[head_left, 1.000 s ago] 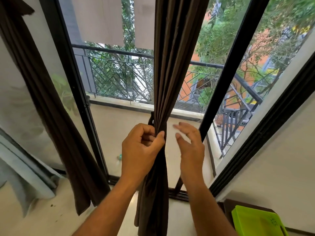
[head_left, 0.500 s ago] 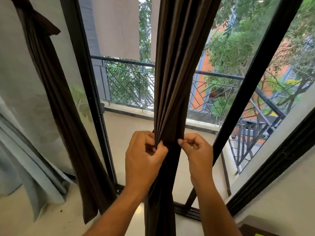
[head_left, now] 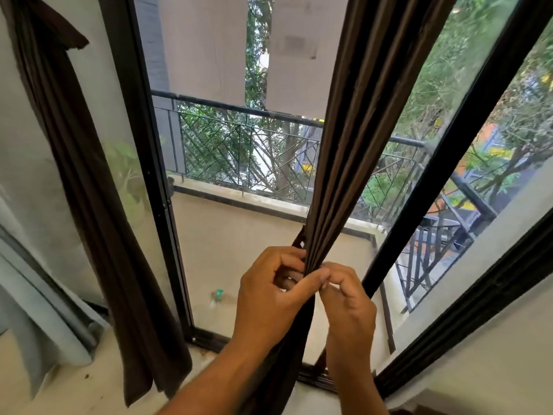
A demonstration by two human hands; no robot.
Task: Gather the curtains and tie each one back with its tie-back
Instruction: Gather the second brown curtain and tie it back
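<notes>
We see the curtain (head_left: pixel 353 151), dark brown, bunched into tight pleats mid-window. Left hand (head_left: pixel 269 298) grips the gather, fingers curled round it; right hand (head_left: pixel 347 304) pinches the tie-back (head_left: pixel 300 239) beside it.

The curtain (head_left: pixel 353 151) is matt, pleated brown cloth; the door frame (head_left: pixel 149 175) looks smooth dark metal.
</notes>
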